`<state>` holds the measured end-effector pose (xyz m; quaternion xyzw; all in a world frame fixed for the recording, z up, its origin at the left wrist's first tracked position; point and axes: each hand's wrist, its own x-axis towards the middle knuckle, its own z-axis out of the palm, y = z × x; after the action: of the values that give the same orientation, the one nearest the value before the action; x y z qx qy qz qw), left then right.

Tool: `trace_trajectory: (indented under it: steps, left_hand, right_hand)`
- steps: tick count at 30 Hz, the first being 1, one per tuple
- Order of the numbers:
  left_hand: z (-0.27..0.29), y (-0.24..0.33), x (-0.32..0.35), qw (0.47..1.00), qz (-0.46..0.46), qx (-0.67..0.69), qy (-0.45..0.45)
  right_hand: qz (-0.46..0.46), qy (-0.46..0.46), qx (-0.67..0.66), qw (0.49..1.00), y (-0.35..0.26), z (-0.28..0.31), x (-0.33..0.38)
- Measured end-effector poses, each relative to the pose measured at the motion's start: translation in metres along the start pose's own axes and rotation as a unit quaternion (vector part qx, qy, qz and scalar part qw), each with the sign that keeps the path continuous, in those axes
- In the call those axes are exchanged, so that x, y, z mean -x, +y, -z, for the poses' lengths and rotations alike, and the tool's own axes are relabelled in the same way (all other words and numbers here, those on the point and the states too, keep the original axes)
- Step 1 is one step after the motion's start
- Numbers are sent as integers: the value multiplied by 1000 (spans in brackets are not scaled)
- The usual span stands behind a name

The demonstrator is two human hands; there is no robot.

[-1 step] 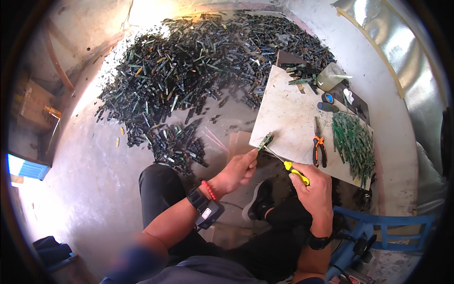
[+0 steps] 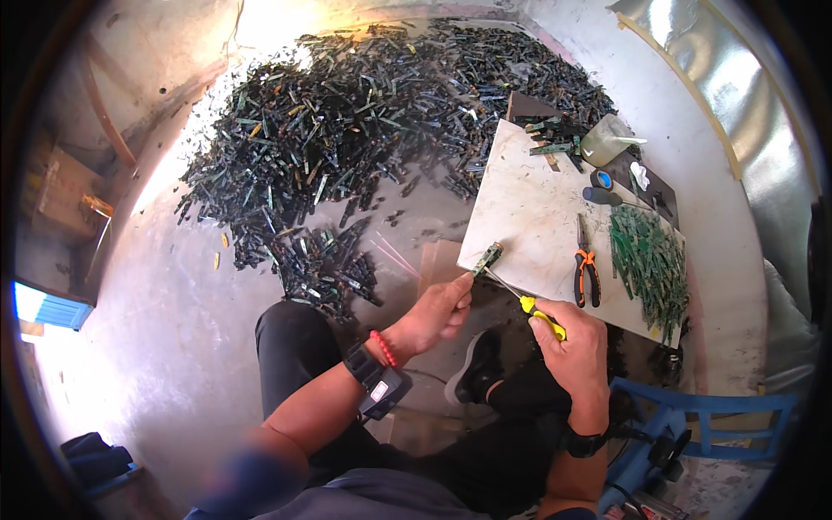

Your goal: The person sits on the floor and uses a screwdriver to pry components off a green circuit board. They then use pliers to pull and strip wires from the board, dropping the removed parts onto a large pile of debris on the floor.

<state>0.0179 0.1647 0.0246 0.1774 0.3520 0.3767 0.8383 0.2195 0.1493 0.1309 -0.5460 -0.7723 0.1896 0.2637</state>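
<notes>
My left hand [image 2: 440, 309] pinches the lower end of a small, narrow green circuit board strip [image 2: 489, 256] near the board's left corner. In my right hand [image 2: 572, 342] is a screwdriver [image 2: 539, 314] with a yellow and black handle. Its thin metal shaft points up and left, and the tip meets or nearly meets the strip; exact contact is too small to tell. Pliers [image 2: 587, 269] with orange and black handles lie on the pale board [image 2: 520, 204], right of the screwdriver. A heap of green strips [image 2: 646, 269] covers the board's right side.
A large pile of dark strips [image 2: 338, 130] spreads over the floor [image 2: 173, 347] ahead. Toward the board's far right are a cup [image 2: 604, 141], a tape roll [image 2: 601, 179] and a dark-handled tool [image 2: 600, 196]. A blue plastic chair [image 2: 737, 425] stands at the lower right.
</notes>
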Motion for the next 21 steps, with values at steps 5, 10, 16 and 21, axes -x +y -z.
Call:
trace_trajectory:
  steps: [5, 10, 16, 21]
  left_hand:
    - [1, 6, -2, 999, -12, -36, -7]
    - [0, 9, -3, 1000, -3, -18, -16]
    - [2, 8, -2, 1000, -11, -18, -10]
    - [3, 5, -3, 999, -22, -50, 2]
  right_hand:
    - [-171, 5, -224, 959, 20, -12, 1]
    - [-311, -24, -300, 902, 22, -7, -4]
    - [77, 68, 91, 991, -2, -15, -1]
    - [71, 10, 127, 989, -4, -10, -4]
